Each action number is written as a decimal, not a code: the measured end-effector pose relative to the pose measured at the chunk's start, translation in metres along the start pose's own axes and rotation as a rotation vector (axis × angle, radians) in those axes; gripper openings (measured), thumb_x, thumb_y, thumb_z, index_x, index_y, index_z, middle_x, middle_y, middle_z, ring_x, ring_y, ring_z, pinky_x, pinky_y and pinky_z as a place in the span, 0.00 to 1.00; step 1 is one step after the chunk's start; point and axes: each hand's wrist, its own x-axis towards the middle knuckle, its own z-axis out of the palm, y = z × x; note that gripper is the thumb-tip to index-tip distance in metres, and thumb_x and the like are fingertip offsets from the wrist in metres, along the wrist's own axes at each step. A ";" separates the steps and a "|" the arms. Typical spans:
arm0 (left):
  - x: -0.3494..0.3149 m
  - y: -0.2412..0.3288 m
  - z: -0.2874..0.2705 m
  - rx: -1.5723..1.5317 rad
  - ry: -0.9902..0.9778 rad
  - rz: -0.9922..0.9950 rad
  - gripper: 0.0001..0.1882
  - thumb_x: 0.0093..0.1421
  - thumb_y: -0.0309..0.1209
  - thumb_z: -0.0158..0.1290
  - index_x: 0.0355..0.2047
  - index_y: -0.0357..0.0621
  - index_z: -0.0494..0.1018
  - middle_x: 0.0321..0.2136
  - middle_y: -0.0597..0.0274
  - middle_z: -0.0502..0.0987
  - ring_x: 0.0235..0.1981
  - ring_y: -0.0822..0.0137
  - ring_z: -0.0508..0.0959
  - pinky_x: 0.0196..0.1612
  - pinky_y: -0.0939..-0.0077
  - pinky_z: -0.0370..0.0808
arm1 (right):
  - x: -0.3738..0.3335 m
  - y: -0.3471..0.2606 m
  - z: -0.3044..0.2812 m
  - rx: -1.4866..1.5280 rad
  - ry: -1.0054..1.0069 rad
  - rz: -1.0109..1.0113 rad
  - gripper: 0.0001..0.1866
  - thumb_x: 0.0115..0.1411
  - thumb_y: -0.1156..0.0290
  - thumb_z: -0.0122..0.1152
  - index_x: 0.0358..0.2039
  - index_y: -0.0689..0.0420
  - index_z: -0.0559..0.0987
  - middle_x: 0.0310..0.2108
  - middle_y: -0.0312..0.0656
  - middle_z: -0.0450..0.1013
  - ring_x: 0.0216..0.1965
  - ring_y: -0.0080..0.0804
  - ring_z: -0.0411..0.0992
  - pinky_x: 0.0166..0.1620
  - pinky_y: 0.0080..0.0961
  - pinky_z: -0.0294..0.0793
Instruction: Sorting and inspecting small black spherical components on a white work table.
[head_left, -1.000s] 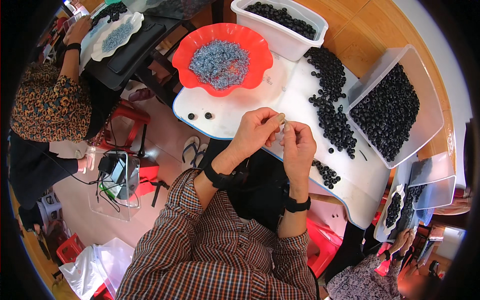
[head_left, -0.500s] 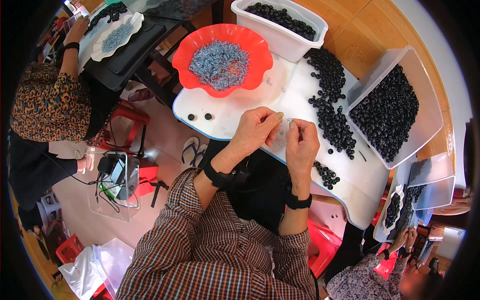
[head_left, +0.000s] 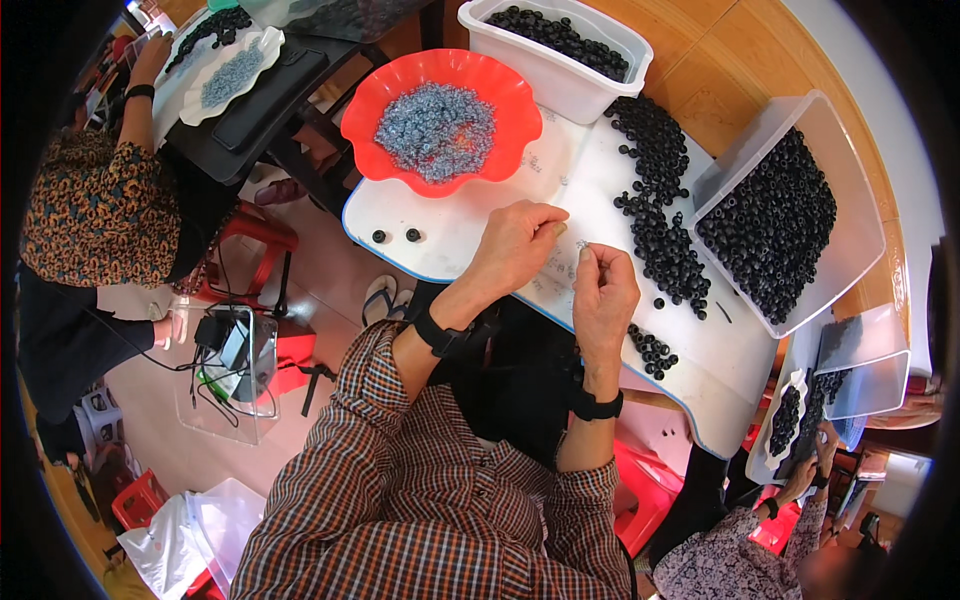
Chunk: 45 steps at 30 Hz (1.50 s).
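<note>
While the right hand (head_left: 603, 287) seems to pinch a small clear piece (head_left: 582, 244) over the white table (head_left: 445, 250), I can't tell if the left hand's (head_left: 515, 245) bunched fingers hold anything; two black beads (head_left: 413, 235) look set aside left, a loose heap (head_left: 665, 260) remaining right.

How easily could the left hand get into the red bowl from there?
Probably yes: the open-topped red bowl stands on the white table just beyond the left hand, with nothing visible blocking the way.
</note>
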 end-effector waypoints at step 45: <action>-0.024 0.027 -0.010 -0.530 -0.169 -0.308 0.10 0.65 0.30 0.50 0.38 0.33 0.74 0.22 0.66 0.74 0.20 0.79 0.73 0.22 0.85 0.74 | -0.013 -0.021 -0.001 0.479 -0.137 0.197 0.07 0.63 0.70 0.58 0.34 0.60 0.74 0.24 0.31 0.70 0.22 0.13 0.64 0.25 0.10 0.63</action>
